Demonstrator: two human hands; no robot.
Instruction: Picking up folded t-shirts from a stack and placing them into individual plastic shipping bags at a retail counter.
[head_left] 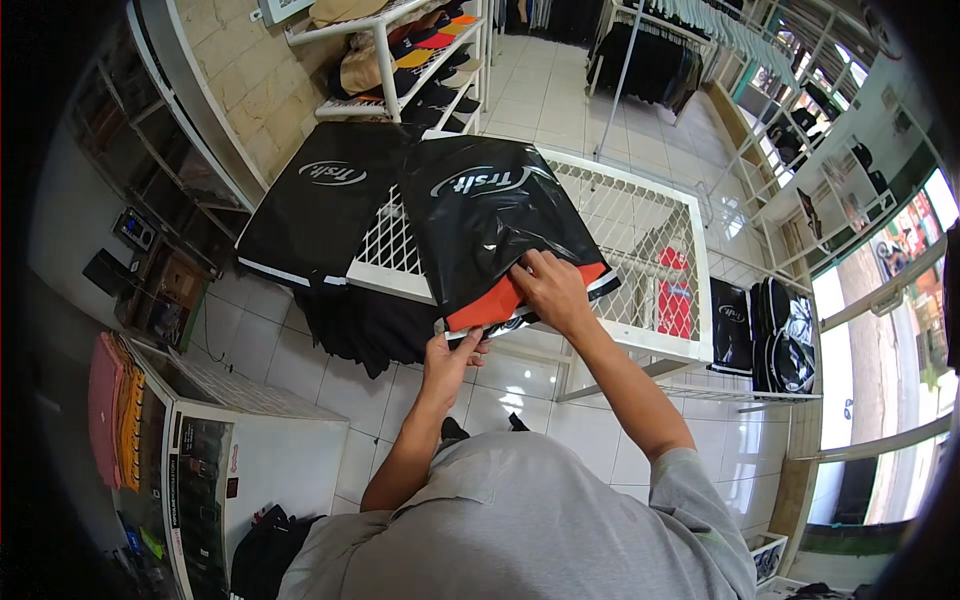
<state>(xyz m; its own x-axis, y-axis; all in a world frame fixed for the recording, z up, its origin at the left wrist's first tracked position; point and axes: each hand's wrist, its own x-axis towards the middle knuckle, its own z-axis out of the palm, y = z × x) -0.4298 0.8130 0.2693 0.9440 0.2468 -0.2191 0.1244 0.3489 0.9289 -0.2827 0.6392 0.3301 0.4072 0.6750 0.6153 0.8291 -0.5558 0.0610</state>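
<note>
A black plastic bag (490, 222) with a white logo lies on a white mesh table (632, 212), its open end toward me. Orange fabric (488, 306) shows at that end, between the bag's black edge and a white strip. My left hand (452, 366) pinches the near left corner of the bag between thumb and fingers. Curled at the bag's near edge, my right hand (552, 292) grips the black plastic beside the orange fabric; its fingertips are partly hidden. To the left lies a second black bag (312, 212), flat on the table.
Black cloth (370, 322) hangs below the table's left front edge. Several caps fill a white rack (385, 65) at the back. More black bags (785, 335) sit on a low shelf at the right, near a red item (674, 292) under the mesh. A white cabinet (285, 455) stands at my left.
</note>
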